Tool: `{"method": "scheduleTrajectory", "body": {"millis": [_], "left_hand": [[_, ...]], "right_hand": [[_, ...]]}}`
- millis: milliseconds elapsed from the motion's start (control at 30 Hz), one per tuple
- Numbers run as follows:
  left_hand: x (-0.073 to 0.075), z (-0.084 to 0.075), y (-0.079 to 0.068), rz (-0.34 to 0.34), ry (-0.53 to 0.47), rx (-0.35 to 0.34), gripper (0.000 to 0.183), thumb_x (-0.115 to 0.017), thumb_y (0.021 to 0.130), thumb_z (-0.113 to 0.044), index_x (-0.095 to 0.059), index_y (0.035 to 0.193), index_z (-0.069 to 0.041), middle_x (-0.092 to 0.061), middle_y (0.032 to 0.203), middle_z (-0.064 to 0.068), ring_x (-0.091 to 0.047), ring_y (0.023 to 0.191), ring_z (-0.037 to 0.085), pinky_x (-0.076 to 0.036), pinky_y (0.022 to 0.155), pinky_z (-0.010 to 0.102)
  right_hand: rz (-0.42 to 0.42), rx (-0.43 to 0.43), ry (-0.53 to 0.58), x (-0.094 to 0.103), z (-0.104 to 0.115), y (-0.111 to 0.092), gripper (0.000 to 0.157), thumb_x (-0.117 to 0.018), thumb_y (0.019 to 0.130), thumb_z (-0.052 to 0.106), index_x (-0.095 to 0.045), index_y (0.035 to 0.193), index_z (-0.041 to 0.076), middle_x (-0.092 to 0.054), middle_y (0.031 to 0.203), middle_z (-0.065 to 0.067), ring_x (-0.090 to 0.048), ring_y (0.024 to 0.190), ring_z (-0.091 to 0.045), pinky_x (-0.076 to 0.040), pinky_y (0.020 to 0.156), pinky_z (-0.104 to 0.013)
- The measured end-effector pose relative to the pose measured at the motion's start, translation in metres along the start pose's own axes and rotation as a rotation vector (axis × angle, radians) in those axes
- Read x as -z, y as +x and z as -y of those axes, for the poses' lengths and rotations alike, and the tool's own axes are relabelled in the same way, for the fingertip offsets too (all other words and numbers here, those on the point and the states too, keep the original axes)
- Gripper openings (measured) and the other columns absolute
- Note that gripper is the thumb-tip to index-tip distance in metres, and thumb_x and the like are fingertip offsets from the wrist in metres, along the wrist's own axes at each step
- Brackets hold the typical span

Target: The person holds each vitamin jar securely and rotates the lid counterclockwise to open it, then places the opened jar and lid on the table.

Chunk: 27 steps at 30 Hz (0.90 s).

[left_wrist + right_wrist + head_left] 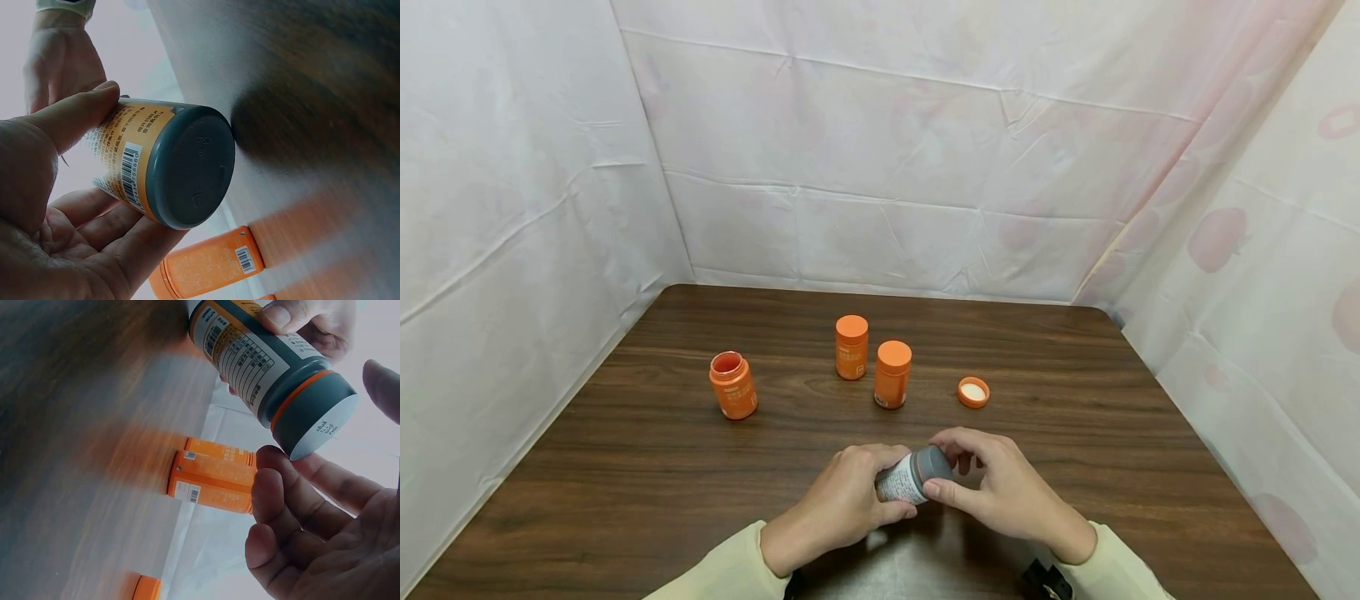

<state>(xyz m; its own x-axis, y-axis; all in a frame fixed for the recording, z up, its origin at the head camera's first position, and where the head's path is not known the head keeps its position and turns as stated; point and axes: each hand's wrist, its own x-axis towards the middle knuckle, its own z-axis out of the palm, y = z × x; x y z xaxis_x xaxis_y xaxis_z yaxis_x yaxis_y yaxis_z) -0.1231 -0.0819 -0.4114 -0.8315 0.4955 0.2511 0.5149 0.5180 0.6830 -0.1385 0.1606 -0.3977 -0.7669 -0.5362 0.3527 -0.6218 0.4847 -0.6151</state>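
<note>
My left hand [850, 496] grips a dark grey bottle [194, 169] round its body, thumb on one side and fingers on the other. The bottle is tilted, with a white and orange printed label; its base faces the left wrist camera. Its grey cap [315, 415] is on, with an orange ring beneath it. Around the cap, my right hand [1003, 487] is spread with loosely bent fingers. In the right wrist view its fingertips [275, 456] are at the cap's edge, and the thumb stands apart from it; contact is hard to tell.
Two capped orange bottles, a farther one [852, 350] and a nearer one [892, 379], stand mid-table. An uncapped orange bottle [734, 387] stands to the left. An orange lid [973, 392] lies inside-up to the right. White sheets [880, 150] hang around the brown table [625, 467].
</note>
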Motion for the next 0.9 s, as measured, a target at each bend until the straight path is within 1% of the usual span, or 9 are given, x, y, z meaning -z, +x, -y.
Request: {"method": "scheduleTrajectory", "body": {"millis": [167,333,500,633,800,900], "left_hand": [[0.0005,-0.0003,0.0002,0.001,0.0,0.003,0.038,-0.093,0.076,-0.019,-0.073,0.106,-0.028,-0.067,0.096,-0.014,-0.06,0.081,0.0,-0.05,0.07,0.02],[0.0008,-0.0004,0.0001,0.005,0.003,0.009,0.038,-0.093,0.076,-0.02,-0.073,0.107,-0.027,-0.068,0.097,-0.014,-0.06,0.081,0.0,-0.05,0.07,0.021],[0.0007,-0.0002,0.0004,0.005,0.007,0.007,0.037,-0.093,0.076,-0.02,-0.072,0.106,-0.028,-0.067,0.096,-0.014,-0.06,0.081,0.0,-0.05,0.069,0.02],[0.0005,0.0,0.0002,0.007,0.005,0.008,0.037,-0.093,0.076,-0.019,-0.072,0.106,-0.027,-0.067,0.096,-0.014,-0.06,0.081,0.0,-0.05,0.069,0.02],[0.0003,0.0003,-0.0002,0.004,0.014,0.007,0.038,-0.093,0.076,-0.02,-0.073,0.108,-0.026,-0.068,0.099,-0.013,-0.06,0.082,0.0,-0.05,0.07,0.02],[0.0003,0.0004,-0.0003,0.004,0.018,0.003,0.039,-0.093,0.076,-0.02,-0.073,0.11,-0.025,-0.069,0.101,-0.012,-0.061,0.083,0.0,-0.05,0.071,0.021]], "right_hand": [[0.007,-0.011,0.017,0.0002,0.0003,-0.0001,0.027,-0.078,0.092,0.037,-0.068,0.115,0.026,-0.063,0.086,0.014,-0.061,0.075,-0.015,-0.05,0.063,-0.031],[0.007,0.018,0.017,0.0005,0.001,-0.0005,0.029,-0.078,0.093,0.036,-0.068,0.118,0.024,-0.064,0.09,0.015,-0.061,0.078,-0.014,-0.051,0.066,-0.031],[0.003,0.07,0.011,0.002,0.0009,-0.0002,0.035,-0.079,0.092,0.033,-0.068,0.122,0.019,-0.065,0.098,0.015,-0.061,0.083,-0.015,-0.05,0.071,-0.029],[0.012,0.104,0.017,0.0037,0.0009,-0.0001,0.04,-0.08,0.091,0.031,-0.067,0.126,0.017,-0.064,0.105,0.015,-0.06,0.087,-0.014,-0.051,0.076,-0.028],[0.031,0.139,0.046,0.0054,0.0005,0.0001,0.045,-0.082,0.09,0.026,-0.064,0.13,0.017,-0.066,0.115,0.012,-0.061,0.094,-0.011,-0.054,0.082,-0.033],[0.04,0.176,0.059,0.0062,-0.0001,0.001,0.048,-0.083,0.088,0.02,-0.063,0.132,0.016,-0.066,0.12,0.008,-0.062,0.099,-0.012,-0.054,0.084,-0.034]]}}
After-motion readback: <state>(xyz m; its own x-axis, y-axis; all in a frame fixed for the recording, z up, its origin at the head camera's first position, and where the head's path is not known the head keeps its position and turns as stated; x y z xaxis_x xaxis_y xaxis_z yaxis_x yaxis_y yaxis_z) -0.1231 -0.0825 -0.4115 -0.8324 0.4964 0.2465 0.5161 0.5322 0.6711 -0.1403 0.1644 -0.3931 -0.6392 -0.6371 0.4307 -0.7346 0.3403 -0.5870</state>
